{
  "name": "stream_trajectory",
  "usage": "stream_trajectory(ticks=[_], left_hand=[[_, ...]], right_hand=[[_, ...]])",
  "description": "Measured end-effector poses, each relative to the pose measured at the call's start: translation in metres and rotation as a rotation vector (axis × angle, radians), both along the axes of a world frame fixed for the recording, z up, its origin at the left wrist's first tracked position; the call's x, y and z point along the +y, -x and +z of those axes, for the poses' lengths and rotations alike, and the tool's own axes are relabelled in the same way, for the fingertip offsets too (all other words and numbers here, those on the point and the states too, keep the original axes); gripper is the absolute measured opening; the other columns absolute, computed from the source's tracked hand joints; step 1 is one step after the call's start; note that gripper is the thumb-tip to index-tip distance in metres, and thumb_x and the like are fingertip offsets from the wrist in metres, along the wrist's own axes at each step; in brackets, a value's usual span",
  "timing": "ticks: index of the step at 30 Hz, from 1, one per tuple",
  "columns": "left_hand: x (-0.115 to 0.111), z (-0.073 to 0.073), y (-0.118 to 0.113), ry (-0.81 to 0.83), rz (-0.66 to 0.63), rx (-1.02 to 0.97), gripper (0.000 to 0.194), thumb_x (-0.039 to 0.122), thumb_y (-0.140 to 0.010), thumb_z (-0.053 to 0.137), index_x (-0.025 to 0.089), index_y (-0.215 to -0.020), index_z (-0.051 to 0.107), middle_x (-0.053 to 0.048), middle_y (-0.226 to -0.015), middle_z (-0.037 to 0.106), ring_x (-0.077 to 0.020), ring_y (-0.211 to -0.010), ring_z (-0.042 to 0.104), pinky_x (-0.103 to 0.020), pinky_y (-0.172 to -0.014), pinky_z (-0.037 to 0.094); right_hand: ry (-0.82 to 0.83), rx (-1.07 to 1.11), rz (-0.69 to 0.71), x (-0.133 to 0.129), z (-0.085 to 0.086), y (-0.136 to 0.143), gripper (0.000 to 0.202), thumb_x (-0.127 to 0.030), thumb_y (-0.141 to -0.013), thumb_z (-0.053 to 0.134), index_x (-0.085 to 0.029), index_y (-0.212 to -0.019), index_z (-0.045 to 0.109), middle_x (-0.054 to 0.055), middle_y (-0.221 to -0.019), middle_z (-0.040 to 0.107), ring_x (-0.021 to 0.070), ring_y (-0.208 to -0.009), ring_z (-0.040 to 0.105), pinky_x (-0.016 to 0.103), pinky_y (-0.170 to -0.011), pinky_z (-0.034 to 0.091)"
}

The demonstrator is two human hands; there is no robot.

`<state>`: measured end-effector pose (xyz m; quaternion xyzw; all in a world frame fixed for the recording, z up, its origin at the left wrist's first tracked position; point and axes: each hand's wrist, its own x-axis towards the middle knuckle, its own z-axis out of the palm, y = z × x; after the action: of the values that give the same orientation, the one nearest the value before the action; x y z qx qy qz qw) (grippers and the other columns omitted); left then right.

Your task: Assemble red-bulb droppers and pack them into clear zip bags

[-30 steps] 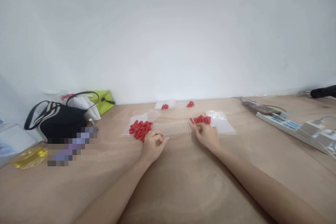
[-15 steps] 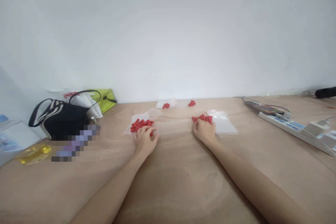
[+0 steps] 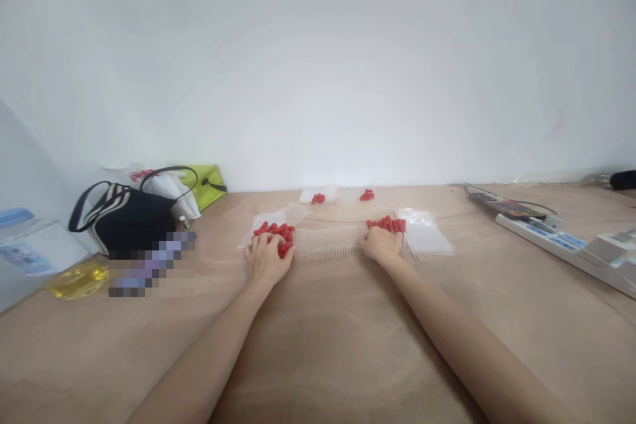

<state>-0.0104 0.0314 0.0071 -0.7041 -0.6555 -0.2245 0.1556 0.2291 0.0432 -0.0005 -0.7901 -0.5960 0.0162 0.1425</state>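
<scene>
Left hand point(image 3: 265, 257) fingers curl into red caps point(image 3: 275, 233); right hand point(image 3: 381, 243), at 3 o'clock, clenches more red pieces point(image 3: 387, 224) beside the clear strip point(image 3: 328, 242).

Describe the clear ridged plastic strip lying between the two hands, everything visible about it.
The clear ridged plastic strip is a long, see-through band lined with many small upright teeth or pockets, seemingly plastic. It lies flat on the tan wooden table, running left to right. The left hand is at its left end over red capsule-shaped pieces; the right hand touches its right end.

Left hand point(image 3: 267, 257): palm down, fingers curled, forearm reaching toward 1 o'clock.
Right hand point(image 3: 381, 244): palm down, fingers curled, forearm toward 11 o'clock.
</scene>
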Motion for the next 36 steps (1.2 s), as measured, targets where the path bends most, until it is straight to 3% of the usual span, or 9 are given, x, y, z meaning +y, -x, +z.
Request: stream_trajectory(ticks=[6,10,15,17,19,23,26,31,36], left_hand=[[0.002,0.0,0.002,-0.002,0.048,0.037,0.021,0.038,-0.075,0.049,0.019,-0.074,0.059,-0.008,-0.091,0.055,-0.0271,-0.093,0.045,-0.039,-0.077,0.031],[0.005,-0.001,0.006,0.024,0.058,0.053,0.025,0.036,-0.078,0.045,0.018,-0.069,0.06,-0.008,-0.089,0.056,-0.0265,-0.091,0.046,-0.039,-0.075,0.032],[-0.002,0.008,0.0,-0.053,0.021,0.115,0.022,0.03,-0.078,0.047,0.015,-0.068,0.06,-0.01,-0.087,0.057,-0.0284,-0.088,0.047,-0.041,-0.074,0.033],[-0.011,0.011,-0.011,-0.079,-0.079,0.08,0.019,0.027,-0.078,0.047,0.014,-0.07,0.059,-0.01,-0.084,0.057,-0.0275,-0.087,0.048,-0.04,-0.074,0.035],[-0.021,0.009,-0.026,-0.048,-0.273,-0.021,0.015,0.023,-0.079,0.047,0.014,-0.073,0.057,-0.008,-0.079,0.057,-0.0233,-0.082,0.05,-0.035,-0.072,0.037],[-0.037,-0.009,-0.053,0.1,-0.584,-0.206,0.009,0.017,-0.08,0.044,0.016,-0.076,0.052,-0.003,-0.075,0.056,-0.0169,-0.072,0.052,-0.028,-0.065,0.041],[-0.04,-0.02,-0.062,0.187,-0.633,-0.258,0.009,0.012,-0.075,0.047,0.016,-0.079,0.054,-0.002,-0.075,0.056,-0.017,-0.072,0.053,-0.028,-0.064,0.042],[-0.036,-0.024,-0.062,0.23,-0.734,-0.294,0.027,0.014,-0.077,0.048,0.019,-0.101,0.058,-0.005,-0.093,0.056,-0.0169,-0.081,0.054,-0.029,-0.073,0.044],[-0.032,-0.023,-0.063,0.189,-0.78,-0.285,0.015,0.021,-0.079,0.051,0.019,-0.082,0.065,-0.007,-0.099,0.054,-0.0195,-0.091,0.053,-0.033,-0.081,0.042]], right_hand=[[0.005,-0.026,0.028,0.003,-0.002,0.005,0.02,-0.015,-0.068,0.045,-0.013,-0.072,0.065,0.013,-0.075,0.065,0.0253,-0.076,0.059,0.038,-0.071,0.024],[-0.036,-0.058,0.036,-0.006,-0.001,0.006,0.022,-0.016,-0.073,0.041,-0.01,-0.076,0.062,0.015,-0.077,0.064,0.0255,-0.078,0.058,0.038,-0.073,0.024],[-0.276,-0.089,0.175,-0.03,-0.013,-0.014,0.024,-0.021,-0.082,0.032,-0.01,-0.083,0.053,0.014,-0.083,0.06,0.0237,-0.082,0.054,0.035,-0.074,0.028],[-0.407,-0.027,0.315,-0.041,-0.023,-0.029,0.023,-0.02,-0.084,0.028,-0.014,-0.079,0.05,0.01,-0.079,0.059,0.0202,-0.074,0.053,0.033,-0.072,0.031],[-0.48,0.068,0.43,-0.051,-0.032,-0.042,0.021,-0.021,-0.084,0.028,-0.017,-0.078,0.048,0.008,-0.075,0.058,0.0183,-0.068,0.052,0.031,-0.068,0.035],[-0.552,0.194,0.612,-0.065,-0.041,-0.055,0.025,-0.015,-0.082,0.03,-0.017,-0.099,0.048,0.009,-0.086,0.058,0.0185,-0.078,0.053,0.03,-0.068,0.04],[-0.53,0.17,0.717,-0.071,-0.039,-0.052,0.037,-0.008,-0.079,0.03,-0.018,-0.109,0.048,0.009,-0.09,0.057,0.0185,-0.081,0.052,0.031,-0.07,0.041],[-0.482,0.12,0.768,-0.074,-0.033,-0.04,0.033,-0.005,-0.078,0.032,-0.017,-0.098,0.055,0.008,-0.085,0.055,0.018,-0.077,0.051,0.032,-0.068,0.04],[-0.455,0.116,0.723,-0.076,-0.027,-0.035,0.021,-0.019,-0.085,0.034,-0.018,-0.087,0.055,0.005,-0.076,0.055,0.0165,-0.071,0.051,0.031,-0.067,0.037]])
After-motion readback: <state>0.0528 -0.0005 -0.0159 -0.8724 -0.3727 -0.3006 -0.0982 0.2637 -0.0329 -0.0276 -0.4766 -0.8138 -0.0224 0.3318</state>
